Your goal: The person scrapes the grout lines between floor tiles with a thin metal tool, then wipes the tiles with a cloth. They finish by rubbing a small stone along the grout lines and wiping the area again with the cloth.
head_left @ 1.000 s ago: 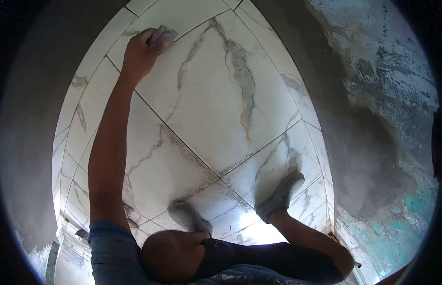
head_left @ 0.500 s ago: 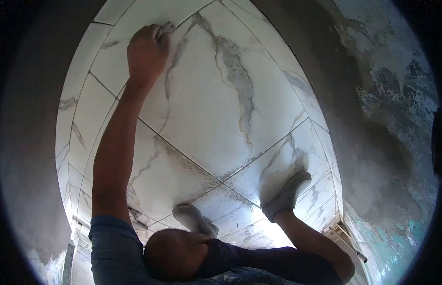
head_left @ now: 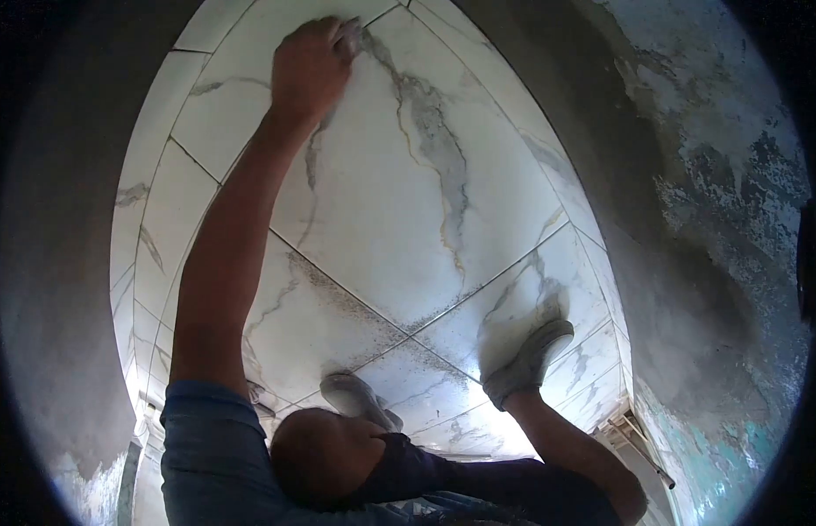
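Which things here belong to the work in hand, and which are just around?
In hand:
left hand, pressed on the large marble-look tile; whether its fingers grip anything is unclear.

Just around:
grey shoes, gritty patch at the tile joint, rough plastered wall.

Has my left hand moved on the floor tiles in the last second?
Yes. The left hand has slid right across the big tile, away from the grout joint and up to the grey vein.
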`<act>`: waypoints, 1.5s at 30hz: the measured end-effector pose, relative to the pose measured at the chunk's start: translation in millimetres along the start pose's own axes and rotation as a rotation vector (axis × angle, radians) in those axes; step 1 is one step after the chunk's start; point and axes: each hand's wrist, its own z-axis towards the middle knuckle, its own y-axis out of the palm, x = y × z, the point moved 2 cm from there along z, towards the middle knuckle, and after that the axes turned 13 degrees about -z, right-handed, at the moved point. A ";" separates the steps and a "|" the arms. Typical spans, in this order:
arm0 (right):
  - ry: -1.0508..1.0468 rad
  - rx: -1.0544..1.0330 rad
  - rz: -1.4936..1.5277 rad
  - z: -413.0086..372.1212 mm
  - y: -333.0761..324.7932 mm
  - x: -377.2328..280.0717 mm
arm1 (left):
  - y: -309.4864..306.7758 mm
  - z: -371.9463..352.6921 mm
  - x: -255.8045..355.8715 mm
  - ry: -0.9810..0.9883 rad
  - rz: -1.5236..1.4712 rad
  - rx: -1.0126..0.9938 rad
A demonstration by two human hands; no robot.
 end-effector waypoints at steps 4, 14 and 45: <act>-0.113 0.676 -1.264 -1.0 -23.5 -35.7 | -17.0 -29.9 -17.8 0.098 -0.062 0.020; -0.056 0.599 -1.216 -5.3 -16.9 -33.0 | 15.1 4.2 3.6 0.066 0.007 0.081; -0.108 0.683 -1.256 8.3 2.2 0.8 | 23.4 21.0 15.7 0.030 0.102 -0.084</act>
